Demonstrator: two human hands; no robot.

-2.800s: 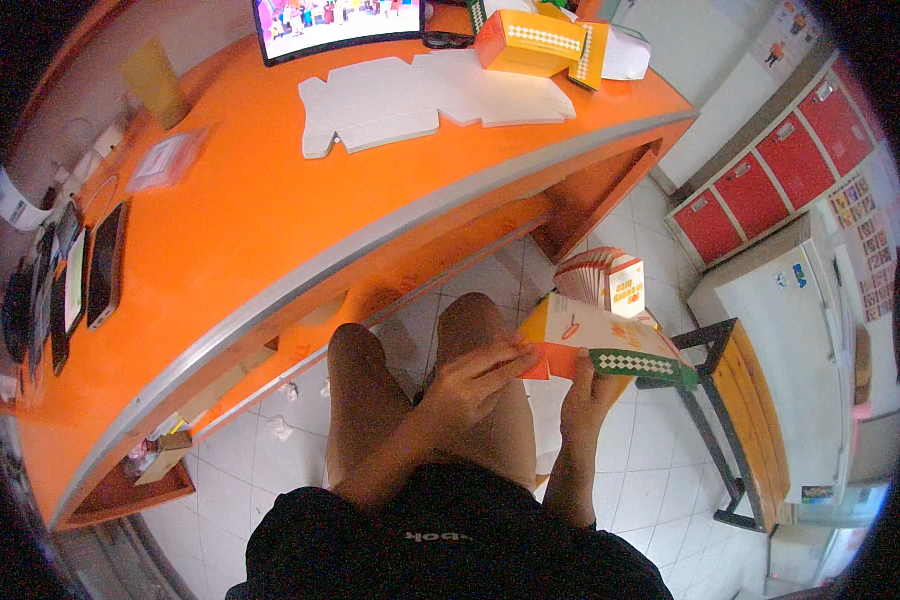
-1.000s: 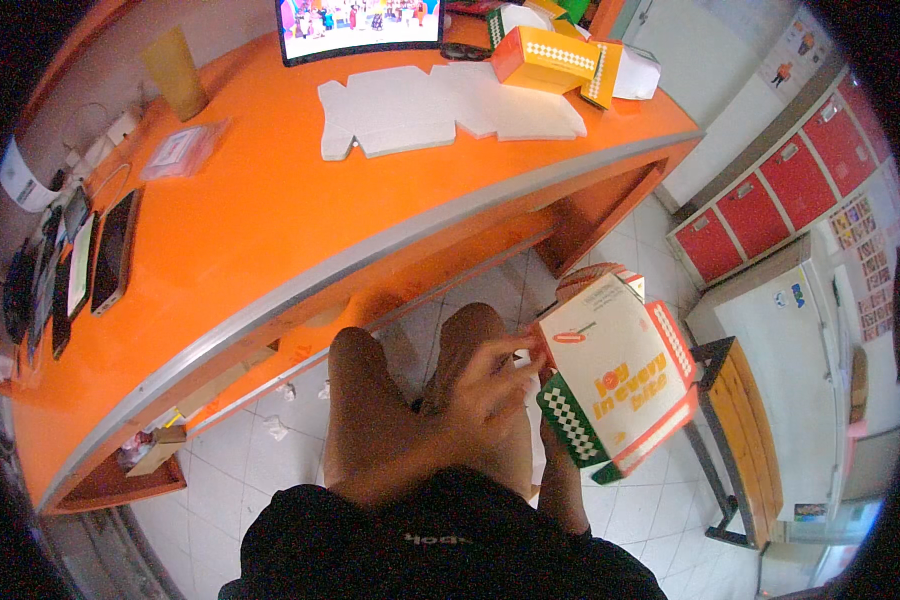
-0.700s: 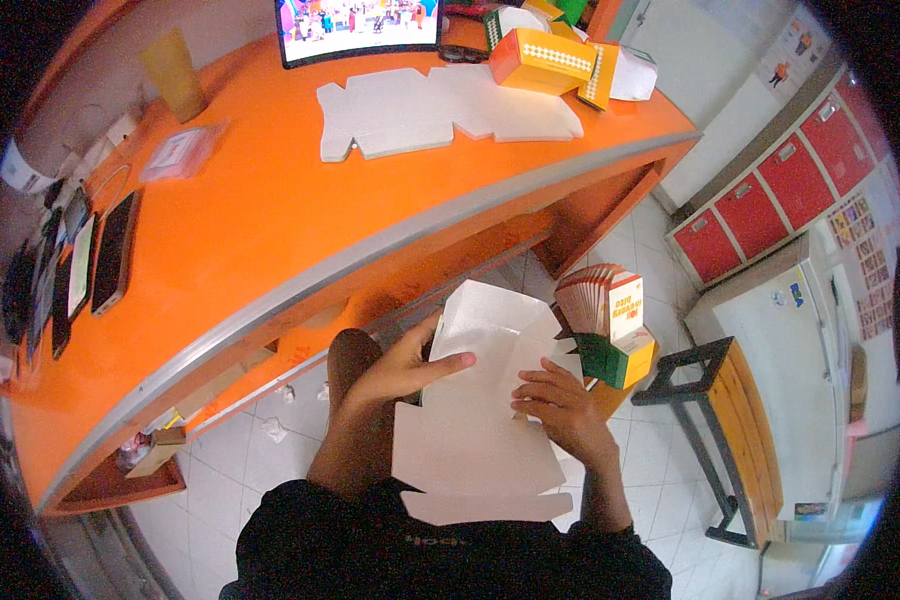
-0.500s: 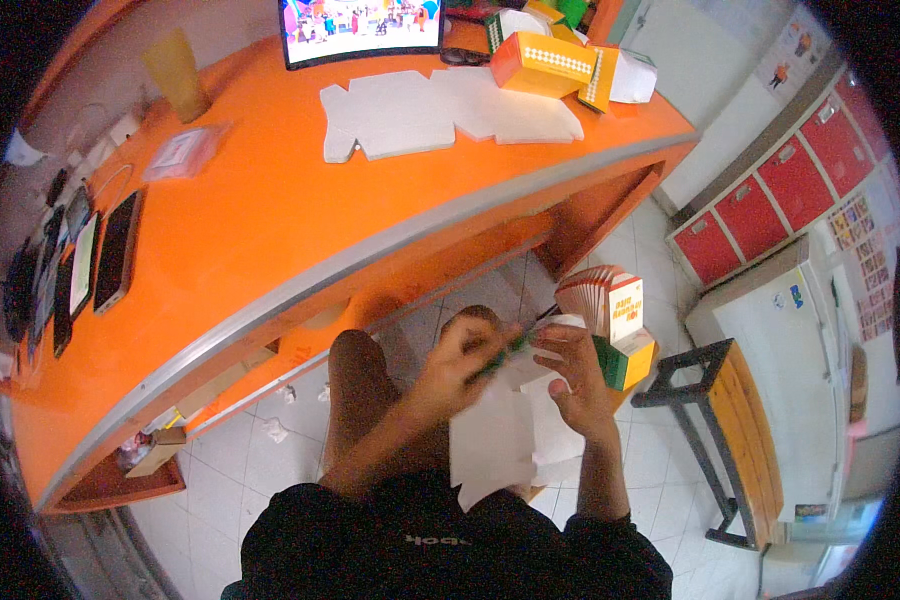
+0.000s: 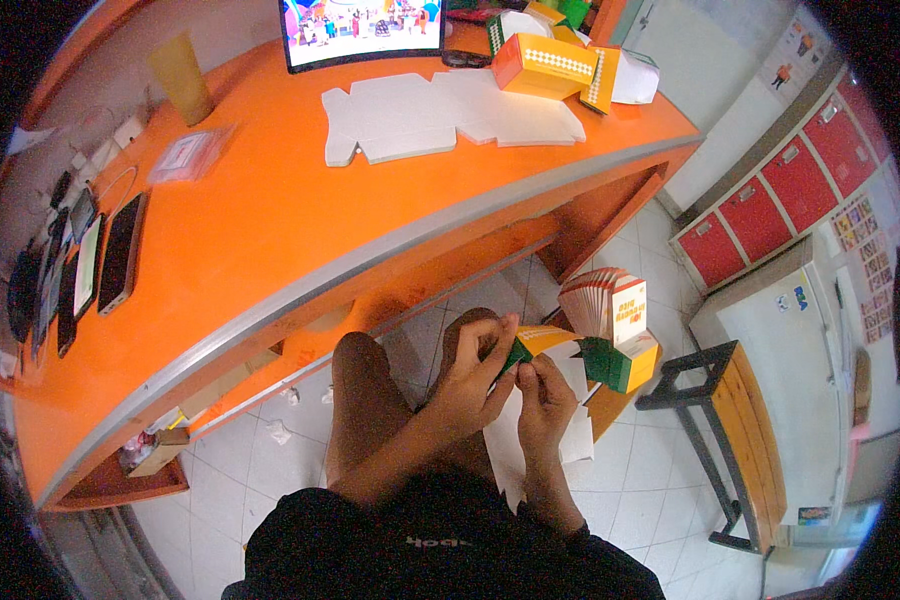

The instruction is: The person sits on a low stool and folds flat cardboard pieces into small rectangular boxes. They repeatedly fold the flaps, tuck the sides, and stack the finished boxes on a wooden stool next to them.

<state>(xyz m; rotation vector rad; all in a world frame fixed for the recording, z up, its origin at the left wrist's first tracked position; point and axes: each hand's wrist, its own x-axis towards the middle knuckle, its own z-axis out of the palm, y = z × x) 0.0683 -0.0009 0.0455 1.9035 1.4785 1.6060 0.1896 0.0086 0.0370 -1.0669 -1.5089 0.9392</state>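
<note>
Over my lap is a partly folded cardboard box (image 5: 548, 338), yellow and green outside and white inside. My left hand (image 5: 470, 372) is closed on its green end flap. Close beside it, my right hand (image 5: 545, 398) pinches the lower edge of the same green part with thumb and fingers. White cardboard panels (image 5: 507, 447) hang below the hands between my legs; whether they belong to the same piece cannot be made out. Just right of the hands stand a folded yellow-and-green box (image 5: 630, 366) and a fanned stack of printed cartons (image 5: 602, 303).
A flat stack of white box blanks (image 5: 400, 117) lies on the orange counter (image 5: 270, 200). Behind it are a lit screen (image 5: 363, 30) and several folded boxes (image 5: 545, 65). Phones (image 5: 120, 250) lie at the left. A wooden bench (image 5: 740, 440) stands on the right.
My hands have come closer together, and the right has moved down and left to the green flap. The box now shows its yellow side and curves open beyond my fingers.
</note>
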